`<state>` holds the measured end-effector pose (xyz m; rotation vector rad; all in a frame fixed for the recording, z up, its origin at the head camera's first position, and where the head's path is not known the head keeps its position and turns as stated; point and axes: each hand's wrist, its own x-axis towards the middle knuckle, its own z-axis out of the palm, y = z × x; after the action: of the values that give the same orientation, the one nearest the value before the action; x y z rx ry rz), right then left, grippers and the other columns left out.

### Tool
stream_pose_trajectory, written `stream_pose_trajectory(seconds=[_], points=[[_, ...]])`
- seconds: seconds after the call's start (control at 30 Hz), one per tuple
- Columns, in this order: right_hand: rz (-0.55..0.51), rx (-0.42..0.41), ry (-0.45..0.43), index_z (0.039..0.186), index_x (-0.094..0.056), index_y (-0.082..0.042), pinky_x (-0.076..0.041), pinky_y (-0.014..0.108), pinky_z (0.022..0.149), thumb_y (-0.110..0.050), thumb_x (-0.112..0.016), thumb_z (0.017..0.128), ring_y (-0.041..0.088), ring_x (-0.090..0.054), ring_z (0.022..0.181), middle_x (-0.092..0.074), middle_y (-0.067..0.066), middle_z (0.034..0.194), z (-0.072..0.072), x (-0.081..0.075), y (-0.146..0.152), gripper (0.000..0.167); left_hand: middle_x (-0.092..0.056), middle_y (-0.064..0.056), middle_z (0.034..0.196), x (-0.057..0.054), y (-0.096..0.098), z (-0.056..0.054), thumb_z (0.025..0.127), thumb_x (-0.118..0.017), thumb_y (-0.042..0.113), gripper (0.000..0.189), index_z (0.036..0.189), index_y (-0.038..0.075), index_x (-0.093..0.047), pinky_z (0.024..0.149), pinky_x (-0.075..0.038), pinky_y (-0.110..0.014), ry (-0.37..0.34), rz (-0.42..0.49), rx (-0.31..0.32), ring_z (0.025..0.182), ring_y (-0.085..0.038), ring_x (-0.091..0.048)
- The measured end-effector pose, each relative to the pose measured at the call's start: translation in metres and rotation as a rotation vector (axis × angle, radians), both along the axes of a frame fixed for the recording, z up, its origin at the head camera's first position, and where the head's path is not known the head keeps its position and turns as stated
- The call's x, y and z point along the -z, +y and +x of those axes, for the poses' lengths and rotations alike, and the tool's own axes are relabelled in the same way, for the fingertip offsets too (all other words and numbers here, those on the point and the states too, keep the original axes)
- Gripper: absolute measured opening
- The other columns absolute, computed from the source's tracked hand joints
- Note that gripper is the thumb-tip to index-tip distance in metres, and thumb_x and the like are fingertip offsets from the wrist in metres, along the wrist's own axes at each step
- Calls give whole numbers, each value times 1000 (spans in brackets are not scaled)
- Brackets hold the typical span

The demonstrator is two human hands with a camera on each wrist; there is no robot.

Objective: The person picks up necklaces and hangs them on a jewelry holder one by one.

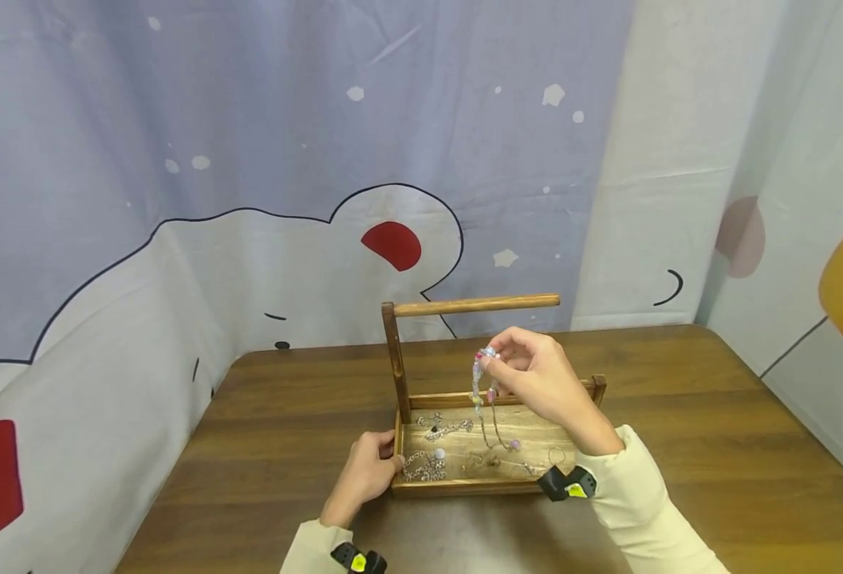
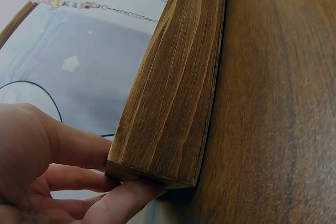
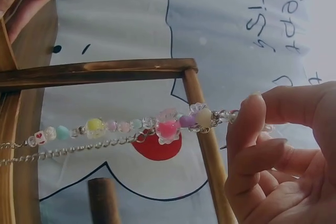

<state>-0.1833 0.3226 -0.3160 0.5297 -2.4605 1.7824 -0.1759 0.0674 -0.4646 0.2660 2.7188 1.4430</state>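
Observation:
My right hand pinches a beaded necklace between thumb and fingertips above a wooden tray. Pastel, pink and yellow beads run along the strand in the right wrist view, and its silver chain hangs toward the tray floor. At the tray's left end, my left hand grips the front corner; the left wrist view shows its fingers against the wooden end. Inside the tray lie a silver chain bracelet, a bunched silver chain, a purple bead and a thin hoop.
A wooden bar spans above the tray, borne by an upright post on the left. The tray stands on a brown wooden table. Behind the table hangs a printed curtain.

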Motion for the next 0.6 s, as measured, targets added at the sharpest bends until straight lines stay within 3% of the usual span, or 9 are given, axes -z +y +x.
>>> stream_pose_trajectory(seconds=[0.33,0.6], points=[[-22,-23,21,92,-58,-1,-53,40,58,-11,-63,84,31,-65,63,-64,14,80,-5,-17,1,14,-63,-25,104,1,1,-1,78,-59,-4,44,120,-13,-52,72,-51,-34,14,-17,7,94,-26,-61],[6,-13,87,92,-59,-1,-52,34,56,-9,-61,85,30,-65,62,-64,15,82,-7,-34,-5,11,-63,-25,103,-1,0,0,78,-59,-4,44,119,-14,-52,72,-51,-35,16,-14,10,93,-27,-62]])
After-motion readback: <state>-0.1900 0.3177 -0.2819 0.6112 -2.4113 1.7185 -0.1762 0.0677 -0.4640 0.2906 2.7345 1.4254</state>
